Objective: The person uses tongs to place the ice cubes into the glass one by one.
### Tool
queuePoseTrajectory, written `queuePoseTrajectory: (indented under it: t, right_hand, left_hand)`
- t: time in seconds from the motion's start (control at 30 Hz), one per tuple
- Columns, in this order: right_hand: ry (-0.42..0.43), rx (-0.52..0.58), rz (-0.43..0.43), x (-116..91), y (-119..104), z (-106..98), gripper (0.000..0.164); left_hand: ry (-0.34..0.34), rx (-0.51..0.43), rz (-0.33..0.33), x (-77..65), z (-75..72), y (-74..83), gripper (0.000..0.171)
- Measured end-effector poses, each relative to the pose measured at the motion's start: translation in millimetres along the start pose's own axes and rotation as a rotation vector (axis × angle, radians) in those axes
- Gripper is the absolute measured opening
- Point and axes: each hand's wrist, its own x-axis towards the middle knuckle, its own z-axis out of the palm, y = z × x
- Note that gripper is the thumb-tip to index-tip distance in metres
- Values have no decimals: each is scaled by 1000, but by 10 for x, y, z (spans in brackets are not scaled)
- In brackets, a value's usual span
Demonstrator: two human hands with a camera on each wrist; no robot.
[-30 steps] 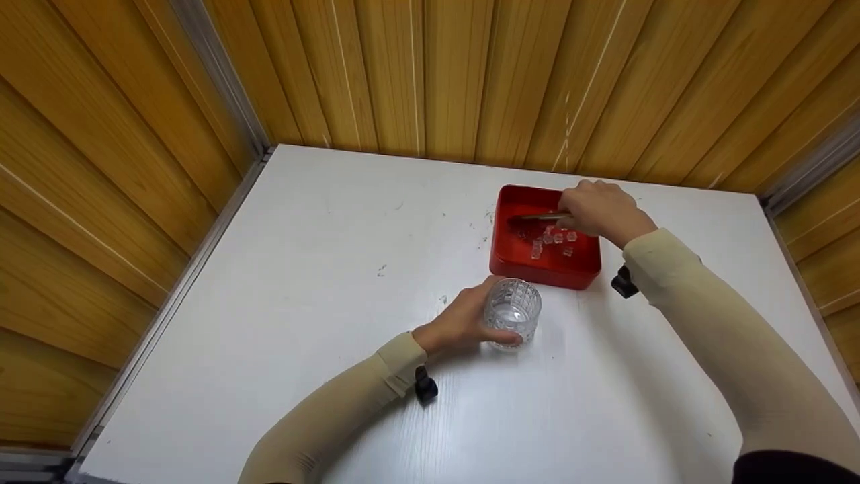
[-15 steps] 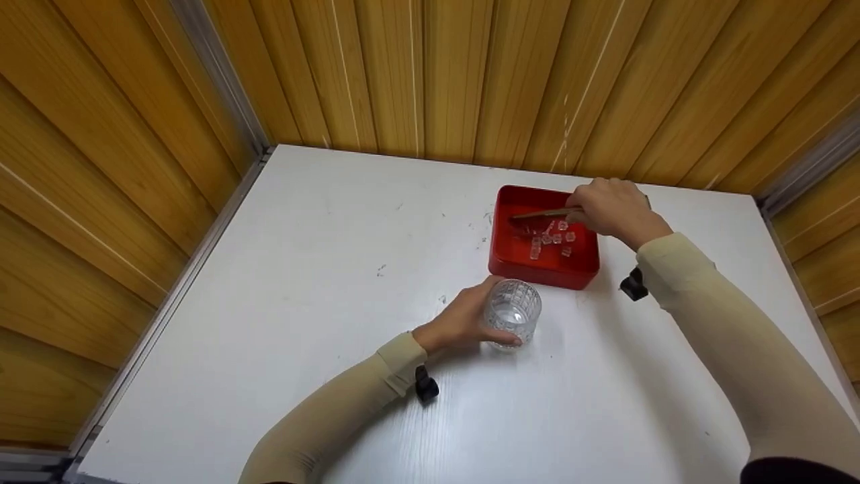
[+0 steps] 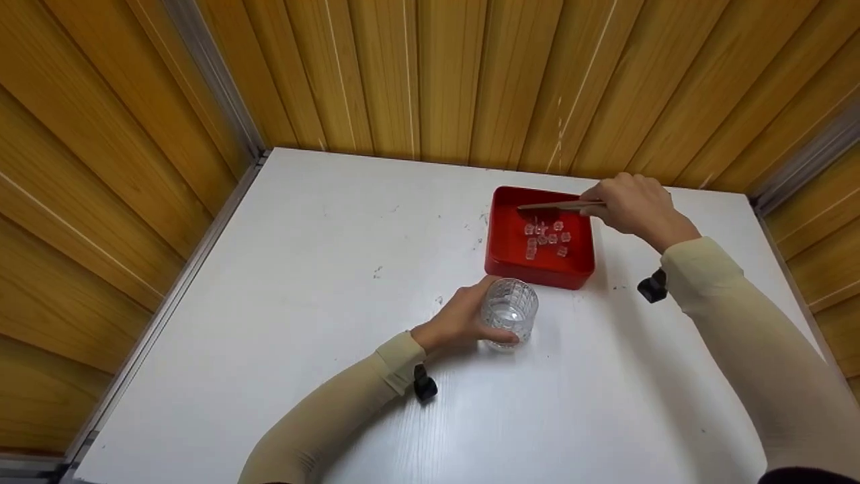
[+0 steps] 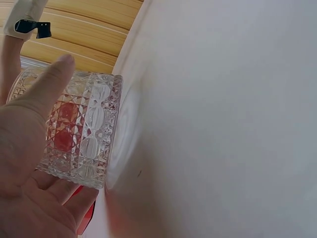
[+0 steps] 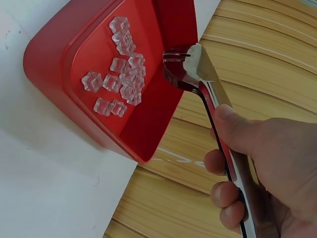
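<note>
Tongs (image 3: 564, 204) drifting rightward above red tray (image 3: 537, 273) of clear cubes (image 5: 111, 83) — right hand (image 3: 635, 205) gripping them, left hand (image 3: 460, 319) holding patterned glass (image 3: 510, 312).

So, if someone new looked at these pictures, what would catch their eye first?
Probably the bright red box toward the far right of the white table, with small clear cubes lying inside it. Next, the metal tongs in the person's right grip, reaching over that box. Then the patterned clear glass in the left grip, on the box's near side.
</note>
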Motion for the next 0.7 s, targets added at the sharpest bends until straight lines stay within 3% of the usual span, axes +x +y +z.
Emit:
queuePoseTrajectory:
  t: [0.7]
  right_hand:
    - [90, 51, -3, -313, 115, -118, 24]
  left_hand:
    - [-2, -4, 15, 14, 20, -45, 91]
